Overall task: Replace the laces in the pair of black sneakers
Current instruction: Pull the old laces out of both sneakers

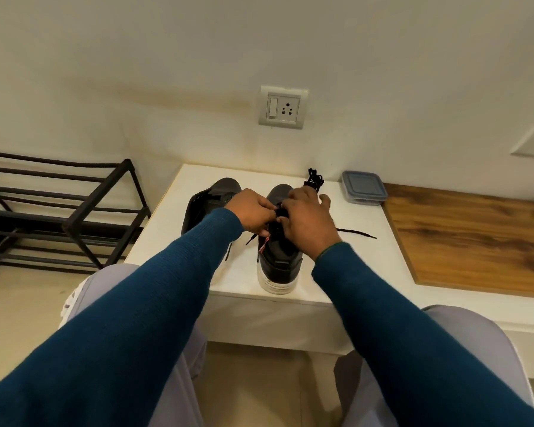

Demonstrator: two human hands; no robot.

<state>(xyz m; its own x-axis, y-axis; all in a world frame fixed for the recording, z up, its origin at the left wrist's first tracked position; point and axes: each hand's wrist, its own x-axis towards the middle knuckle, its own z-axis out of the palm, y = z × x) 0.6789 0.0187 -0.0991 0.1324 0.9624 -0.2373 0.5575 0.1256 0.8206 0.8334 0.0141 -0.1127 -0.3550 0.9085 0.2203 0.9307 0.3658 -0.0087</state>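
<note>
- upright sneaker (279, 263): stands on its sole near the front edge of the white tabletop (167, 241), heel to me at 6 o'clock, toe to 12. I reckon it's set that way so the eyelet rows face up & both hands can work from above.
- left hand (253, 212): fingers curled, pinching the lace (356, 233) at the sneaker's 9 o'clock side, just over the eyelets.
- right hand (305, 220): back to the cam. Thumb + forefinger seem to pinch the same lace over the tongue, other fingers loosely splayed toward the toe. Exact contact is hidden from me.
- lace: thin, flat, black, woven look. One tail lies slack on the tabletop toward 3 o'clock, a shorter one pokes out at 8. Prob. threading is partway; can't count eyelets.
- tipped sneaker (211, 195): at 10 o'clock of the upright one, leaning on its side, apart from the hands. My guess is it's waiting its turn.
- lace bundle (314, 179): black tangle at 1 o'clock by the wall, out of the work zone.
- Materials: uppers matte black & smooth; soles thick, white, rubbery.
- lidded box (363, 188): clear plastic w/ grey-blue lid, at 2 o'clock.
- wood-grain board (475, 235): at 3 o'clock.
- rack (59, 211): black metal tube, at 9 o'clock on the floor.
</note>
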